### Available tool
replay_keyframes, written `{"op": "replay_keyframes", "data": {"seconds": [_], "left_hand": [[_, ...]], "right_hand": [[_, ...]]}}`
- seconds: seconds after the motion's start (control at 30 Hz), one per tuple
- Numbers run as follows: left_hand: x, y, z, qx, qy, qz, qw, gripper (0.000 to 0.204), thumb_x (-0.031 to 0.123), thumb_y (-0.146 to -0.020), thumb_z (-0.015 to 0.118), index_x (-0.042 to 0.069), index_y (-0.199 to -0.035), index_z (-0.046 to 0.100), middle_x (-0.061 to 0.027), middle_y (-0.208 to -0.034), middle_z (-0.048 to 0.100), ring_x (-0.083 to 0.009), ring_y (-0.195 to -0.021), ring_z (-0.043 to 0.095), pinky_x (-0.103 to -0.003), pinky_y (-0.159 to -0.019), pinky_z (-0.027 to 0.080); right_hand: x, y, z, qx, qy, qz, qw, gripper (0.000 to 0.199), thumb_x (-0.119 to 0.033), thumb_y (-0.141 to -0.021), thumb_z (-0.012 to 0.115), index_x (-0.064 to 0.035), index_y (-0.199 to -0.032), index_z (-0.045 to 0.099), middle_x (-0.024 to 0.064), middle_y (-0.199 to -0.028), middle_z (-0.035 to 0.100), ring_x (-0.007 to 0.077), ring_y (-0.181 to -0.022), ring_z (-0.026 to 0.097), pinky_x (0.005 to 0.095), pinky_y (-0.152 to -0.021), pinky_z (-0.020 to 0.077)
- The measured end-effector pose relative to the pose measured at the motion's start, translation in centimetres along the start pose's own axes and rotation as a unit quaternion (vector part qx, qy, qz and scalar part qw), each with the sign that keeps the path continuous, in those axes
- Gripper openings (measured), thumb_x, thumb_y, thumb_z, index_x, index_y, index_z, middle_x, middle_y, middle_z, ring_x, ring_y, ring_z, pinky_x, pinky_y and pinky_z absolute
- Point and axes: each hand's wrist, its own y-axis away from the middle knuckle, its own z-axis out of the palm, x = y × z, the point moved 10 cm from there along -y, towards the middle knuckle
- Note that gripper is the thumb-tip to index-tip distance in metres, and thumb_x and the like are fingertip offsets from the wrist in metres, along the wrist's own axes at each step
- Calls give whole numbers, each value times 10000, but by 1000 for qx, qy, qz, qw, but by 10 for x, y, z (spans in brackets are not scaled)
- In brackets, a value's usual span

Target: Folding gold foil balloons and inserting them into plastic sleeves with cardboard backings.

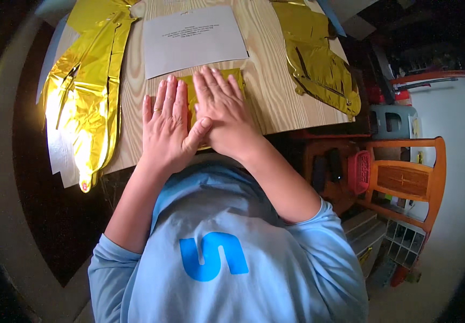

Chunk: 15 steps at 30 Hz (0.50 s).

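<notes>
Folded gold foil piece (211,86): lies on the wooden tabletop (275,91) at its near edge, centre of the scene, mostly covered by your hands; only its far edge and right corner show.

Your left hand (169,126): flat, palm down, fingers (168,97) stretched out and close together, pressing on the left part of the folded foil and the wood beside it. A ring sits on one finger. It grips nothing.

Your right hand (226,116): flat, palm down, fingers spread slightly, pressing on the middle and right part of the folded foil; its edge overlaps your left thumb. It grips nothing.

White printed sheet (193,39): just beyond the folded foil, toward the far side, its near edge almost touching the foil.

Long gold foil balloon (84,91): flat along the left edge of the tabletop, on white paper, its tip hanging over the near edge.

Second gold foil balloon (321,59): flat at the far right of the tabletop.

Orange wooden chair (405,180): right of the tabletop, on the floor.
</notes>
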Motion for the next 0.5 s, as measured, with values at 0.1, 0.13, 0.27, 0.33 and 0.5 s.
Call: {"op": "replay_keyframes", "data": {"seconds": [0.1, 0.13, 0.27, 0.33, 0.5], "left_hand": [[2, -3, -2, -11, -12, -6, 1000, 894, 677, -960, 340, -16, -1525, 295, -224, -1599, 255, -340, -1507, 191, -522, -1208, 62], [3, -3, -2, -8, -15, -7, 1000, 886, 668, -958, 361, -13, -1523, 301, -224, -1596, 261, -343, -1504, 199, -527, -1206, 72], [6, -3, -3, -6, -35, -13, 999, 822, 599, -966, 423, 10, -1527, 306, -223, -1595, 265, -347, -1502, 207, -522, -1206, 94], [7, -3, -2, -1, -43, -12, 999, 802, 576, -966, 448, 19, -1526, 313, -222, -1592, 271, -350, -1498, 216, -527, -1202, 106], [7, -3, -2, -2, -59, -9, 998, 778, 549, -977, 441, 26, -1535, 297, -222, -1593, 270, -355, -1497, 219, -521, -1204, 105]], "right_hand": [[14, 8, -12, 5, 27, 7, 1000, 575, -259, -990, 473, 32, -1475, 367, 243, -1543, 351, 361, -1459, 300, 501, -1204, 182], [15, 9, -16, 5, 16, 2, 1000, 556, -261, -992, 478, 33, -1456, 393, 246, -1531, 368, 376, -1441, 325, 508, -1195, 196], [20, 14, -19, 16, 7, -15, 1000, 587, -276, -977, 516, 59, -1443, 396, 269, -1519, 372, 386, -1433, 333, 529, -1194, 184], [19, 15, -18, 8, 35, -9, 999, 600, -296, -980, 509, 50, -1455, 388, 262, -1528, 361, 380, -1437, 327, 538, -1196, 170], [23, 17, -18, 14, 86, 16, 996, 630, -344, -990, 478, 21, -1489, 356, 221, -1565, 321, 363, -1455, 295, 580, -1194, 120]]}}
